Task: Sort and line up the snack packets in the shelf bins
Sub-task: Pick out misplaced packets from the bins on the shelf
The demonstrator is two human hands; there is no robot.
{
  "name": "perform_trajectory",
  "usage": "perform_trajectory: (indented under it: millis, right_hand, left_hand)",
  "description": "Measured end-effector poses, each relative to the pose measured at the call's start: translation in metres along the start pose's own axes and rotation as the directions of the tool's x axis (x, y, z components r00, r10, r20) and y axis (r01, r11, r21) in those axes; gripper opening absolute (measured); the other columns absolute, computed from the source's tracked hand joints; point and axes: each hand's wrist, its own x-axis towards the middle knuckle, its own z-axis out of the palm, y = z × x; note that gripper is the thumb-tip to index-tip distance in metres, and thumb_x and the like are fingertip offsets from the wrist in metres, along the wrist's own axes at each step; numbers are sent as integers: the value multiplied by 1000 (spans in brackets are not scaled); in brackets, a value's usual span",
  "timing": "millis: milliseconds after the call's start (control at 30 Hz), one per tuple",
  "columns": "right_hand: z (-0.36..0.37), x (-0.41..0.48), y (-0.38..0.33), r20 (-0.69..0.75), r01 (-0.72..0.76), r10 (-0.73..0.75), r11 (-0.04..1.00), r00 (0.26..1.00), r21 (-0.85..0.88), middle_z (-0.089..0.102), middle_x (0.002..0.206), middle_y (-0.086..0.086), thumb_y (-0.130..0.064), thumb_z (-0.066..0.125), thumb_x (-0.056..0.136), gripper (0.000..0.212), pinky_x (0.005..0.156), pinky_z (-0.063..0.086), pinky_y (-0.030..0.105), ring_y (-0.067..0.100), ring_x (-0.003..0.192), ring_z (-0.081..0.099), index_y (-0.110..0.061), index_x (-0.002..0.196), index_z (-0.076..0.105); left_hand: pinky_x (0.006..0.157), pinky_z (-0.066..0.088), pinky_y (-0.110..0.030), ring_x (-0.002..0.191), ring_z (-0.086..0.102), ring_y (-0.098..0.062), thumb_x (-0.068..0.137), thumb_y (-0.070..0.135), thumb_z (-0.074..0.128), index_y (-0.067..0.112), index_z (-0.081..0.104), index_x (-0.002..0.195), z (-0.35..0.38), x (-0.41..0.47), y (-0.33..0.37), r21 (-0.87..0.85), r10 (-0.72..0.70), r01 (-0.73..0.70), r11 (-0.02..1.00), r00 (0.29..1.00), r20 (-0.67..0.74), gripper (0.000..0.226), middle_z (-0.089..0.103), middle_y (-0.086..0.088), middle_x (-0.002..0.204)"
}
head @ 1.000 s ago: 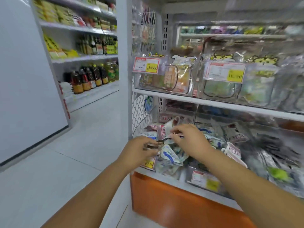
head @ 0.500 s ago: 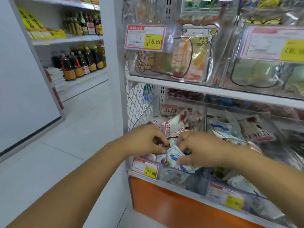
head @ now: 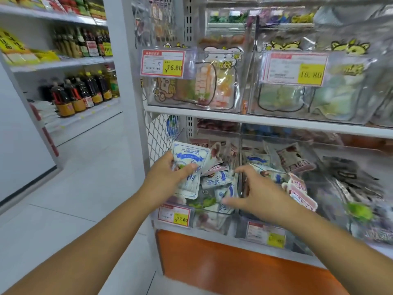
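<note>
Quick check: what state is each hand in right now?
Left hand: gripping a stack of white-and-blue packets.
Right hand: open, fingers spread, holding nothing.

This is looking like a shop, prob. a small grocery: price tags w/ yellow ¥16.80 patches are hanging on the front edges of clear shelf bins, snack packets are lying heaped inside, sauce bottles are standing in rows across the aisle.

Left hand grips white packet, thumb across its front. Right hand spread, fingers loosely bent, holding nothing.
</note>
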Motion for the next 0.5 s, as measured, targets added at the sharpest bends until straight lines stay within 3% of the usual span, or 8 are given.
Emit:
perform_trajectory:
  millis: [67, 133, 200, 267, 333, 400, 433, 500]
  right_hand:
    - [10, -2, 0, -39, 30, -30, 999, 999, -10, 61, 75, 6, -48, 64, 87, 74, 53, 46, 39, 19, 62, 60, -33, 144, 20]
    - [6, -1, 2, -80, 82, -81, 997, 994, 10, 50, 68, -4, -34, 57, 93, 71, 46, 37, 28, 14, 54, 54, -34, 149, 15]
    - [-5, -5, 6, -146, 134, -127, 990, 981, 40, 37, 64, -13, -29, 53, 95, 63, 46, 30, 19, 8, 48, 49, -42, 147, 20]
    - [-19, -13, 11, -246, 180, -152, 979, 957, 96, 47, 61, -6, -25, 54, 96, 55, 48, 35, 23, 11, 48, 48, -51, 138, 31]
    - [-31, -23, 19, -367, 193, -101, 955, 925, 224, 60, 71, -2, -18, 55, 96, 44, 46, 40, 22, 12, 49, 56, -48, 127, 47]
    - [-43, -29, 35, -457, 179, 18, 906, 889, 384, 58, 65, -7, -10, 54, 96, 33, 43, 37, 12, 2, 45, 57, -36, 116, 59]
    - [-48, -32, 47, -481, 159, 64, 899, 874, 408, 56, 59, -6, -9, 54, 96, 32, 43, 37, 13, 3, 44, 57, -35, 114, 62]
    - [-57, -35, 74, -495, 68, 112, 941, 862, 332, 62, 66, 5, -13, 56, 96, 33, 50, 42, 23, 19, 56, 61, -39, 116, 61]
  left_hand:
    - [83, 52, -27, 92, 67, -1, 87, 30, 70, 31, 62, 103, -4, -2, 0, -51, -45, 44, 998, 998, -34, 18, 71, 17, 100]
    - [89, 53, -38, 92, 69, -7, 87, 25, 69, 30, 63, 100, -2, -4, 3, -76, -66, 66, 995, 998, 3, 14, 73, 14, 97]
    - [89, 54, -41, 91, 70, -10, 88, 21, 68, 28, 64, 102, 6, -5, 9, -100, -68, 74, 992, 996, 61, 16, 74, 11, 98]
    - [86, 55, -36, 91, 71, -11, 89, 19, 68, 27, 65, 104, 18, -6, 17, -134, -46, 63, 989, 990, 130, 17, 74, 10, 99]
    - [83, 55, -33, 92, 71, -12, 89, 18, 67, 27, 65, 105, 32, -6, 25, -165, -25, 56, 985, 983, 184, 18, 74, 8, 100]
    - [81, 56, -30, 92, 71, -13, 89, 19, 67, 26, 66, 106, 42, -4, 30, -184, -8, 46, 982, 979, 202, 18, 74, 8, 100]
    - [80, 56, -30, 91, 71, -13, 89, 19, 67, 26, 66, 106, 47, -3, 33, -190, 0, 39, 981, 979, 204, 18, 74, 8, 99]
    - [81, 56, -33, 91, 71, -14, 89, 18, 67, 26, 67, 106, 56, 0, 38, -199, 17, 26, 980, 978, 210, 18, 74, 7, 99]
